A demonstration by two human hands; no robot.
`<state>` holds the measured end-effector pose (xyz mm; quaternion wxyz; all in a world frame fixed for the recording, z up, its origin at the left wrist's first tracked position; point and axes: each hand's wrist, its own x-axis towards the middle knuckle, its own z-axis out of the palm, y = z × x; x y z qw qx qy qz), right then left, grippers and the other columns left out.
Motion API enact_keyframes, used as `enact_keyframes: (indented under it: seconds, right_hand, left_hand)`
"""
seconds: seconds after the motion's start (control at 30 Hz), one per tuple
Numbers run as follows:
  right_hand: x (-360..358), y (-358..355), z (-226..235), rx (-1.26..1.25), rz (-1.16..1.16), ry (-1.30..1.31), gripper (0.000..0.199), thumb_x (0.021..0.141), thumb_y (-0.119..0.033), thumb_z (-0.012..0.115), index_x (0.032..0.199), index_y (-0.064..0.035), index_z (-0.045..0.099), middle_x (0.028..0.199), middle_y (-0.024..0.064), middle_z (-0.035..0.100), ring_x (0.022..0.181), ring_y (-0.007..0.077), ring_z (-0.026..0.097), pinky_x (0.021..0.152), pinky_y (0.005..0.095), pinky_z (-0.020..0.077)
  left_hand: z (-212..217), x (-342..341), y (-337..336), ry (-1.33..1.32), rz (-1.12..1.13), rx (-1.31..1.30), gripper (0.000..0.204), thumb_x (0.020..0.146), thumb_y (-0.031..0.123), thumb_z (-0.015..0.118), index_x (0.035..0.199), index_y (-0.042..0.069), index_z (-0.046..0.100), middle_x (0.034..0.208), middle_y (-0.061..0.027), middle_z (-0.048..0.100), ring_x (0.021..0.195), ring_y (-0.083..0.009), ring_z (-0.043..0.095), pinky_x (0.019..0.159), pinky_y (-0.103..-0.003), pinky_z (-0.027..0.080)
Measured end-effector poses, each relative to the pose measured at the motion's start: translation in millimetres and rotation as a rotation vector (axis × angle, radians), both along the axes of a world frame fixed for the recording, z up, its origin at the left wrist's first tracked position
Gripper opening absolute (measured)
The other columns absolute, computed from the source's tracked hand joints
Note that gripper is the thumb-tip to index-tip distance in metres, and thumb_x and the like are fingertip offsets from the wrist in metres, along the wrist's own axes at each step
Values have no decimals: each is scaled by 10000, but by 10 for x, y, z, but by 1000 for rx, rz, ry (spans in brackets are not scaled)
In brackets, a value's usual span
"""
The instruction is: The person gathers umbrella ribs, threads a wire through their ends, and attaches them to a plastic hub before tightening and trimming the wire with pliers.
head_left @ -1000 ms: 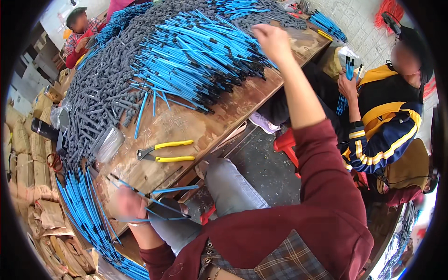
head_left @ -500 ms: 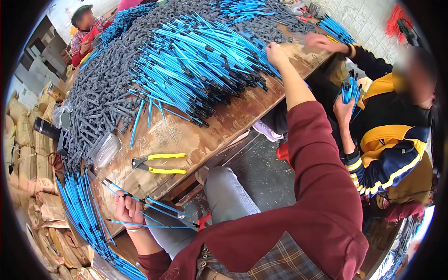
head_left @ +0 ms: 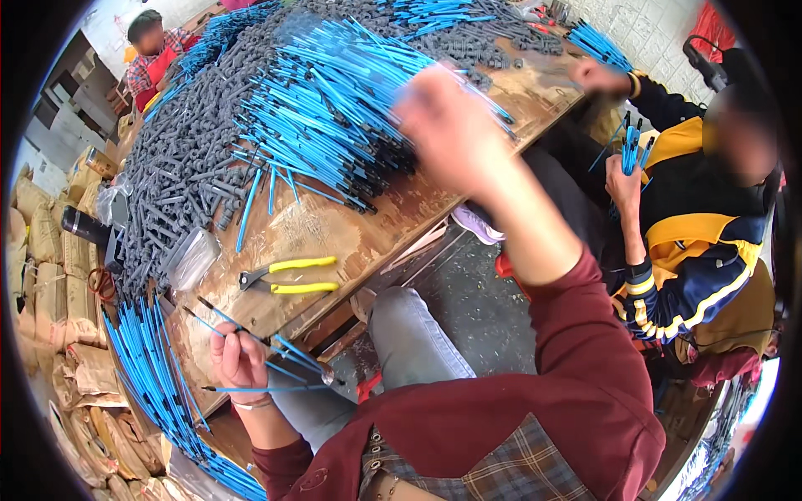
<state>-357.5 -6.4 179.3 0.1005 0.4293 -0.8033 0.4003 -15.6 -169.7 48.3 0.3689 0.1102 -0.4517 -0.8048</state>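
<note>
Near the table's front left corner, my left hand is closed around a few thin blue rods with black ends, which stick out on both sides of its fingers. My right hand, smeared by motion, is over the near right side of a big heap of blue rods with black fittings. Whether anything is in its fingers cannot be made out. Between my hands, cutting pliers with yellow handles lie on the wooden table.
Grey plastic fittings form a large mound behind and left of the heap. A clear plastic box stands by the pliers. More blue rods lie at the left edge. A co-worker on the right holds blue rods; another person sits far left.
My right hand has swung left and nearer, from the heap's right end to over its near side. My left hand has shifted slightly, still gripping its rods. The co-worker's far hand has moved a little right.
</note>
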Motion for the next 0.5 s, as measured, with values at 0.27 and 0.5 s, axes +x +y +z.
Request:
enact_keyframes:
  seconds: [0.27,0.5]
  right_hand:
    - [1793,-458,-878,-183,465,218,153,724,-120,544,821,-16,488,880,140,527,767,271,559,568,334,479]
    - [1804,-392,-813,-81,615,-66,254,787,-245,612,910,-40,530,787,121,573,690,271,595,568,331,485]
  left_hand:
    - [461,-510,388,-82,506,-57,276,834,14,541,1105,20,485,837,-100,573,690,-154,542,593,-245,463]
    - [362,-359,274,-139,350,-78,269,811,19,569,1074,18,510,797,-88,570,676,-153,545,618,-244,458]
